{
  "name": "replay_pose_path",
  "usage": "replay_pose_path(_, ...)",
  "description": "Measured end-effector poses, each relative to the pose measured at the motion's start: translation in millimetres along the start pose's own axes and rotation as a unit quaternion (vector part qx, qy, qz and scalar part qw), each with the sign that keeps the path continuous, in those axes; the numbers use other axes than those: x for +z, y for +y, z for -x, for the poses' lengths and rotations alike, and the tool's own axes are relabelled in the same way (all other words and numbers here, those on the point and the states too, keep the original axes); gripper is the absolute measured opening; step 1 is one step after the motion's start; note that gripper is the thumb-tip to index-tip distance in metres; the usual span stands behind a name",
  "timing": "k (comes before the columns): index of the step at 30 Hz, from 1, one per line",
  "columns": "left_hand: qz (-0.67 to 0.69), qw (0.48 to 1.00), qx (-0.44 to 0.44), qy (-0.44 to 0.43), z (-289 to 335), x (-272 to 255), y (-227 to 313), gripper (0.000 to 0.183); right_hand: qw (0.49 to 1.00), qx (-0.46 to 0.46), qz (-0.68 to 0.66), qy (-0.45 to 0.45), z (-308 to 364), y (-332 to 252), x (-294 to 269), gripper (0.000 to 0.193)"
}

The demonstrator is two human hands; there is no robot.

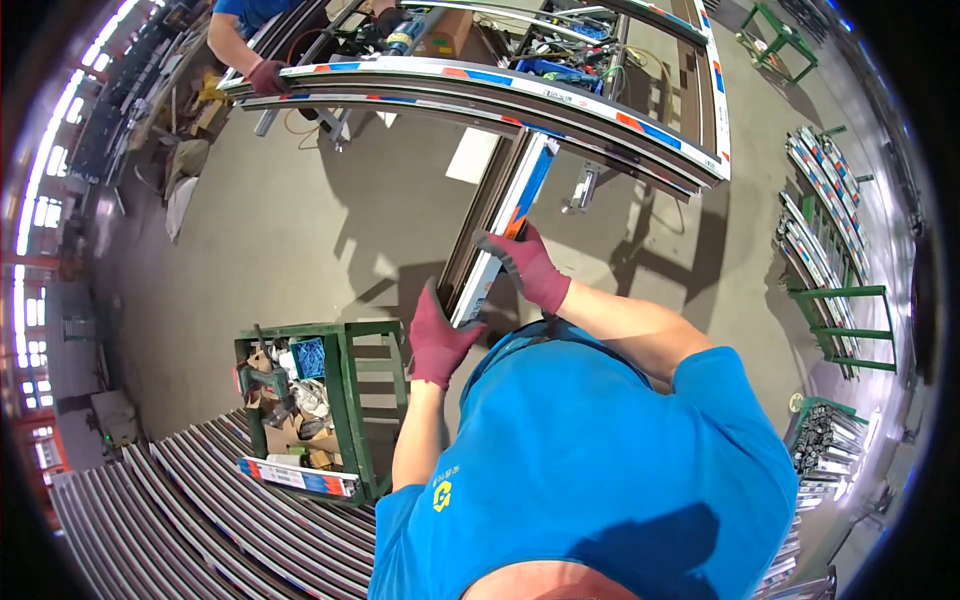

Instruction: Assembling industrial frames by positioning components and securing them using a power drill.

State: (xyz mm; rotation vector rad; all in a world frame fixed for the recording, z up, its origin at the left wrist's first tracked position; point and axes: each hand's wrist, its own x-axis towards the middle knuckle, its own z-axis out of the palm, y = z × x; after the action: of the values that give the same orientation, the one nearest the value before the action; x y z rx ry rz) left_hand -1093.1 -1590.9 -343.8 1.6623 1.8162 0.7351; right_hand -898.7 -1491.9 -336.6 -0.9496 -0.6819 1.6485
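Note:
A short dark metal profile [520,185] with white, blue and orange protective film extends away from my body. My left hand [440,336], in a maroon glove with dark fingertips, is closed around its near end. Farther up, my right hand [530,268], gloved the same way, grips it from the right side. The profile's far end meets the near rail of a large rectangular frame [480,82] made of similar filmed profiles; whether they are joined there I cannot tell.
A co-worker's gloved hand [268,78] rests on the frame's left end. Behind the frame lie tools and a blue tray [560,75]. A green cart [345,400] with a drill and scraps stands left of me, beside rows of long profiles [190,500]. Green racks [850,330] holding profiles stand right.

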Motion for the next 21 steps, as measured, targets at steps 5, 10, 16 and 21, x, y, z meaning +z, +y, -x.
replay_pose_path(5, -0.006, 1.0, -0.012, 0.012, 12.7, 14.4, -4.3, 0.104, 0.999, -0.001, 0.052, 0.004, 10.5, 10.5, 3.4, 0.043)
replay_pose_path(10, -0.012, 0.999, 0.011, 0.039, 21.5, 18.9, -21.0, 0.089, 0.998, 0.041, 0.04, -0.013, 21.3, 6.2, 9.8, 0.067)
replay_pose_path(16, 0.04, 0.999, 0.005, 0.031, 14.8, 9.3, -31.7, 0.082, 0.992, 0.052, 0.082, -0.085, 31.7, 7.6, 1.9, 0.068)
replay_pose_path(21, 0.119, 0.993, -0.014, 0.003, -16.6, 5.2, -46.6, 0.082, 0.989, 0.074, 0.089, -0.097, 29.2, 33.0, -24.6, 0.067)
